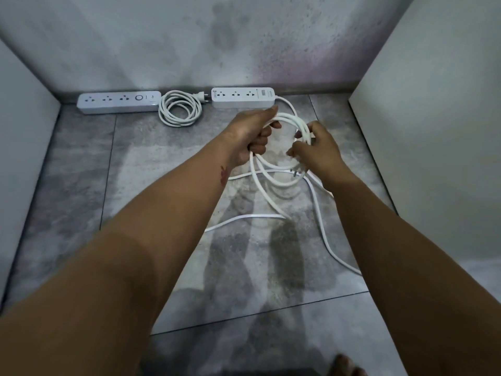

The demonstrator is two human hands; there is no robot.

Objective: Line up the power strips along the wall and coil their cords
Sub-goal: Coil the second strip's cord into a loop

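Observation:
Two white power strips lie along the foot of the back wall: the left strip and the right strip. Between them rests a finished white coil with its plug against the wall. The right strip's cord hangs in several loops held above the floor. My left hand is closed around the left side of those loops. My right hand pinches the right side, close to the plug. Slack cord trails over the floor tiles below.
White panels stand on the right and on the left, boxing in the grey tiled floor. Loose cord runs toward the right panel. A bare foot shows at the bottom edge.

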